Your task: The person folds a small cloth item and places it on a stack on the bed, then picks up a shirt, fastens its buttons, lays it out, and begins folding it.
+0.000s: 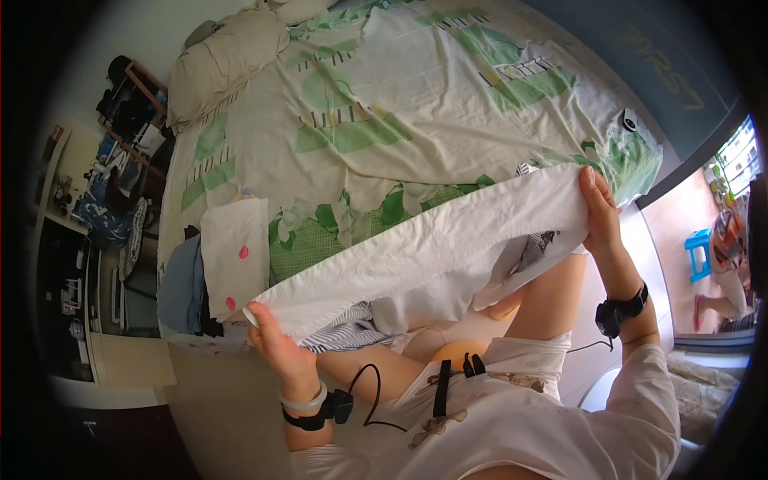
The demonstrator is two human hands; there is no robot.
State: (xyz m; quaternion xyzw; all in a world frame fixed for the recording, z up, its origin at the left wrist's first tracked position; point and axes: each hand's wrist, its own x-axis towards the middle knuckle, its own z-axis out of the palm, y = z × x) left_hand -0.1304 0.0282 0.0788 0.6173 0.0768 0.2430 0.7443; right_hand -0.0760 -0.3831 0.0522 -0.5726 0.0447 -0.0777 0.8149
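A long white garment (432,232), perhaps trousers, is stretched in front of me, slanting up from left to right. My left hand (280,346) grips its lower left end, thumb and fingers closed on the cloth. At the upper right end, my right hand (600,210) is closed around the edge. Below the stretched band, part of the fabric hangs loose over my lap. Striped grey-and-white cloth (352,330) lies beneath it on my legs. Left of the garment, a folded white piece with pink spots (232,256) rests on the bed edge, beside folded blue-grey clothing (182,284).
The bed (352,168) has a green-and-white sheet, with a beige pillow (228,68) at its far left. A small white device (630,120) lies near the right corner. Shelves with clutter (68,296) stand left. Through a doorway at right are another person (728,248) and a blue stool (698,252).
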